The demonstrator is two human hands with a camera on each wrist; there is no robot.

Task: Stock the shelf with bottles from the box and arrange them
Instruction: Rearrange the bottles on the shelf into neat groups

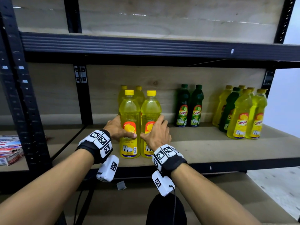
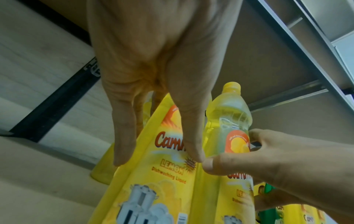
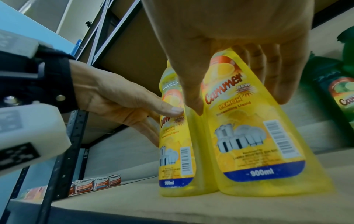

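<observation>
Middle shelf (image 1: 211, 148), front row: two yellow lemon dishwashing bottles, 900ml, upright, touching side by side.
- Left front bottle (image 1: 129, 125): my left hand (image 1: 117, 129) wrapped its outer side, thumb across the label.
- Right front bottle (image 1: 150, 124): my right hand (image 1: 158, 133) curled round its outer side, thumb on the label near the other thumb.

Behind them: two more yellow bottles (image 1: 123, 93), mostly hidden.
Further right, well apart: two green bottles (image 1: 189, 108) at the back board.
Far right: a mixed cluster (image 1: 241, 114) of yellow bottles with one green.
Neighbouring bay, left: stacked toothpaste boxes (image 1: 9, 150).
</observation>
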